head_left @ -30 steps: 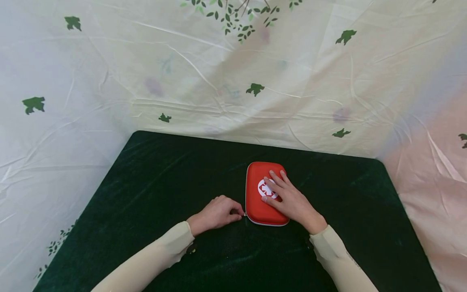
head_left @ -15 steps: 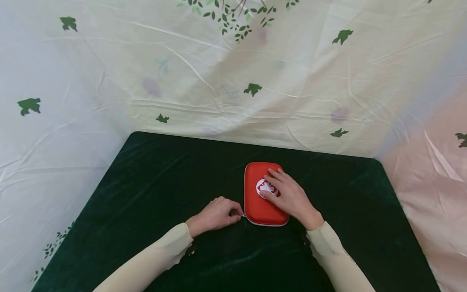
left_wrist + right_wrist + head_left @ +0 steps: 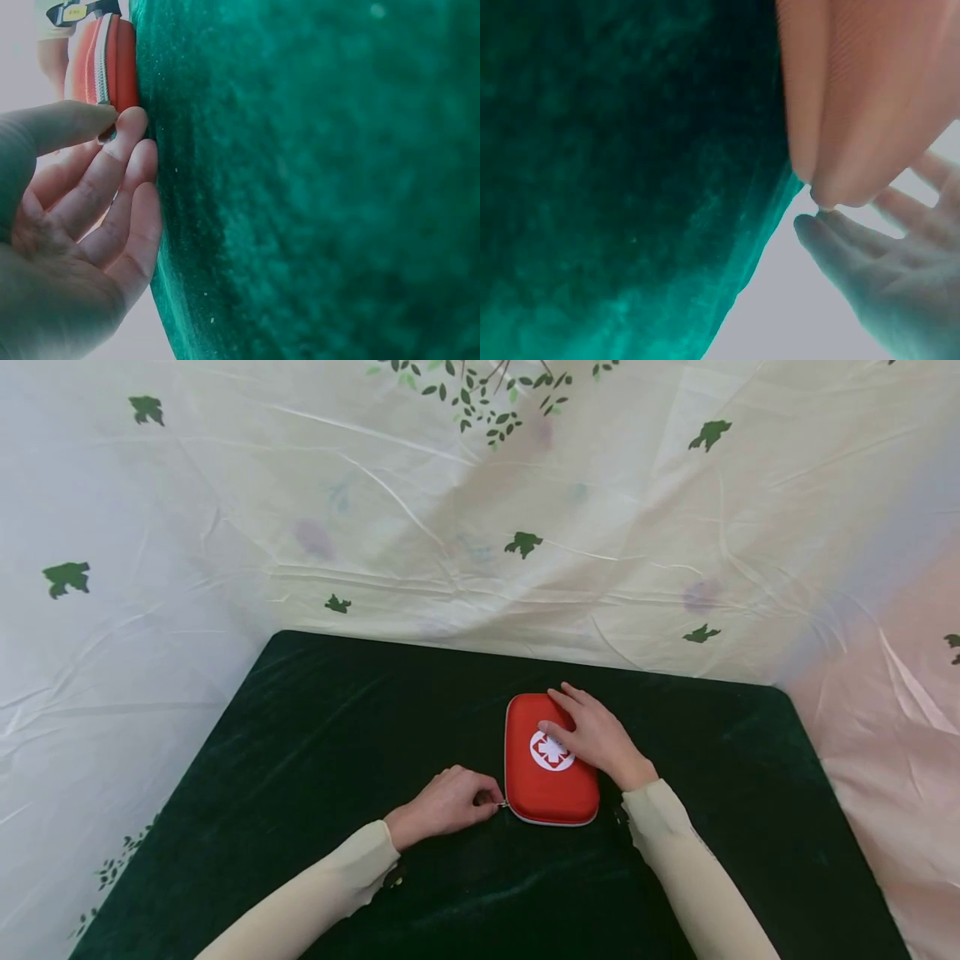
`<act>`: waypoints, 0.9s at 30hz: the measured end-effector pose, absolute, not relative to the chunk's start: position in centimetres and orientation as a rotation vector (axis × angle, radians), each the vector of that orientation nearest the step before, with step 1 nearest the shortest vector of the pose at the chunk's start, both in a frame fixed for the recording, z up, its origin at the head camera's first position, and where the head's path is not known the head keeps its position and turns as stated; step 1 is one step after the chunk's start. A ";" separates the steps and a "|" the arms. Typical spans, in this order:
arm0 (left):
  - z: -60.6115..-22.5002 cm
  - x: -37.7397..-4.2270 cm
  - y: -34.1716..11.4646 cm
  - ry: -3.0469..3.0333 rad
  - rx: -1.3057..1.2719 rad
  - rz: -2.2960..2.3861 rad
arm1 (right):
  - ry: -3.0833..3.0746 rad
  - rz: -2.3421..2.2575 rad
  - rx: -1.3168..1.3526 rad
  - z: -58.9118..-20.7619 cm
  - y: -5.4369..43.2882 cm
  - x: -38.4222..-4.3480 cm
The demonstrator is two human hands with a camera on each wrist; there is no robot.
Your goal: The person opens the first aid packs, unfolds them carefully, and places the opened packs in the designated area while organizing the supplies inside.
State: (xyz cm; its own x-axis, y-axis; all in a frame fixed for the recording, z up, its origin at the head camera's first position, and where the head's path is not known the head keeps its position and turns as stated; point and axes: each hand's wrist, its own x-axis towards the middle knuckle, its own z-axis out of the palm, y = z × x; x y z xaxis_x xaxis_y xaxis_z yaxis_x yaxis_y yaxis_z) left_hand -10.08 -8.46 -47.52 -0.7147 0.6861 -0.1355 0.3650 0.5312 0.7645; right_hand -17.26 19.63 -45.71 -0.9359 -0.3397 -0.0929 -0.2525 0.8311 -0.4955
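A red zip-up first-aid case (image 3: 551, 793) with a white round emblem lies on the dark green cloth. At its near left corner my left hand (image 3: 447, 802) pinches the zipper pull (image 3: 107, 133) between thumb and forefinger, the other fingers loosely bent in the left wrist view. The zipper teeth (image 3: 102, 67) show as one closed pale line along the case's side. My right hand (image 3: 598, 732) rests over the upper right part of the case with relaxed fingers, the thumb by the emblem. The right wrist view shows the case's side (image 3: 870, 97) close up, beside that hand.
Dark green velvety cloth (image 3: 360, 718) covers the table. Pale hanging fabric (image 3: 420, 527) with printed leaves encloses the back and both sides. A dark wrist strap (image 3: 79, 12) shows on the far arm.
My right hand has slid toward the far right edge of the case, uncovering more of the emblem. My left hand keeps its pinch on the zipper pull, nearly still.
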 end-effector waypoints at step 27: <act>-46.8 -11.9 -9.8 2.561 0.685 1.212 | 2.789 -1.085 -0.261 -45.6 24.4 -14.6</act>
